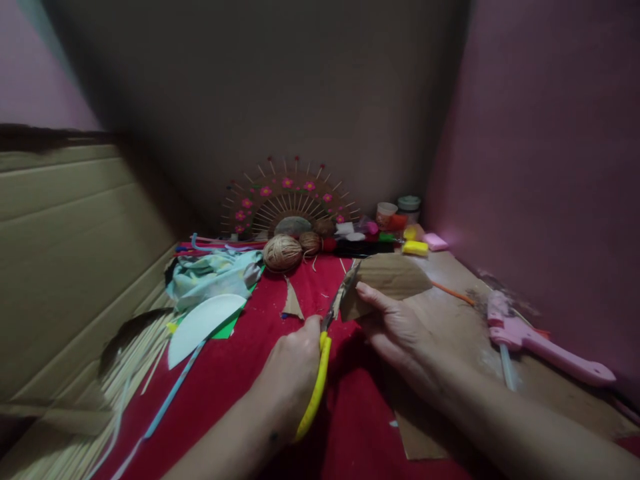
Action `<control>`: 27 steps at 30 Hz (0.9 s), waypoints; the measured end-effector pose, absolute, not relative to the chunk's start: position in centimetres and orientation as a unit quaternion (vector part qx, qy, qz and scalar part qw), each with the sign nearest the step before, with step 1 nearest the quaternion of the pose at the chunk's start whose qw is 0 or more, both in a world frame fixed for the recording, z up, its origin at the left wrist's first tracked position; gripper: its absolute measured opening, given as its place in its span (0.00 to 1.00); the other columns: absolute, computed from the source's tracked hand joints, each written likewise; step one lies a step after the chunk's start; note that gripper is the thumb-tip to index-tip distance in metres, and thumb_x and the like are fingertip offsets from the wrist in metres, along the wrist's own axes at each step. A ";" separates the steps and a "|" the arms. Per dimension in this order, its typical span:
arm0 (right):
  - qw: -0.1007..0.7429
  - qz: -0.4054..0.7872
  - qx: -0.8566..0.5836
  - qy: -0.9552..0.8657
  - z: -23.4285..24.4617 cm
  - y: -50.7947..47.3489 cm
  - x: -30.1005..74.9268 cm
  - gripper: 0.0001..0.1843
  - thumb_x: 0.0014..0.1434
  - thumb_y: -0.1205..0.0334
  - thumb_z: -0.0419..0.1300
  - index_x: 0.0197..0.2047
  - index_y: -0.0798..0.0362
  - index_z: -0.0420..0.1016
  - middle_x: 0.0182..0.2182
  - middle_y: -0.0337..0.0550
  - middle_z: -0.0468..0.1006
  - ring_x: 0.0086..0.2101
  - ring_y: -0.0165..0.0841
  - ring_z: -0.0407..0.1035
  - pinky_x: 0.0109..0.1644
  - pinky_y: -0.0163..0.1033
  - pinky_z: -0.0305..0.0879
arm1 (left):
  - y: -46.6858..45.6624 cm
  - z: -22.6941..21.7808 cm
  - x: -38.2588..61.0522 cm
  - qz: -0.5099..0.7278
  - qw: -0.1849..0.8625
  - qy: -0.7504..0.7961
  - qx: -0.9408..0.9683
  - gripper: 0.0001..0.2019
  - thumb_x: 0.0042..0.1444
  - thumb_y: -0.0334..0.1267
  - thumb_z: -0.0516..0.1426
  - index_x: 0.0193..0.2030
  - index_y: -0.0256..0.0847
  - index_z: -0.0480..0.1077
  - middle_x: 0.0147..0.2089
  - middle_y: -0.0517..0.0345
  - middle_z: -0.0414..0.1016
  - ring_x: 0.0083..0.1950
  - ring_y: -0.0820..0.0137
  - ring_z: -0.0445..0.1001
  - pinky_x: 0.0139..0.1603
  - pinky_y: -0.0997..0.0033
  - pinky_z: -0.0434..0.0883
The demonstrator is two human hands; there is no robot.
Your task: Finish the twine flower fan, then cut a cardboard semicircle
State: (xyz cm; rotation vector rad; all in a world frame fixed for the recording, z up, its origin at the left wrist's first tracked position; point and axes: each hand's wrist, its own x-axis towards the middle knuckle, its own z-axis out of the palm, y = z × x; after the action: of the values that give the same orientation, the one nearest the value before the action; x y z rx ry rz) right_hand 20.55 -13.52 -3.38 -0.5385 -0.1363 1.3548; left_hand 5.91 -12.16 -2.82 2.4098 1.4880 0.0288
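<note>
My left hand grips yellow-handled scissors; their blades point up and away into the edge of a brown cardboard piece. My right hand holds that cardboard piece from below, thumb lying along its near edge. Both hands are above a red cloth. A small triangular cardboard offcut lies on the cloth just left of the blades.
A pink glue gun lies at right on a brown board. Twine balls, a stick fan with pink flowers, small pots and clay pieces line the back. A white half-disc, crumpled cloth and bamboo sticks lie left.
</note>
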 end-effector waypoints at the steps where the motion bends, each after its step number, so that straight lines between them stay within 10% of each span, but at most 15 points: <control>1: 0.742 0.620 -0.246 -0.066 -3.4 -13.5 20.6 0.17 0.39 0.77 0.65 0.36 0.57 0.76 0.30 0.41 0.80 0.30 0.30 0.72 0.41 0.37 0.69 | -12.2 -2.9 5.9 0.010 0.149 0.520 0.841 0.13 0.53 0.28 0.44 0.45 0.39 0.62 0.28 0.52 0.73 0.29 0.62 0.72 0.27 0.70 0.57; 27: 0.749 0.617 -0.239 -0.038 -3.0 -13.5 20.7 0.12 0.40 0.76 0.64 0.32 0.58 0.76 0.28 0.42 0.80 0.26 0.30 0.72 0.41 0.40 0.69 | -12.6 -2.5 6.5 0.112 0.247 0.554 0.787 0.20 0.55 0.30 0.44 0.55 0.38 0.59 0.42 0.44 0.74 0.41 0.61 0.74 0.40 0.66 0.65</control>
State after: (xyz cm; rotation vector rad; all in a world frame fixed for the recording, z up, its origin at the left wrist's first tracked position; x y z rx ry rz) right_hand 20.68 -13.52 -2.96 -0.5225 -0.0833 1.3482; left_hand 6.53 -12.63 -2.55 2.1452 1.5112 0.3041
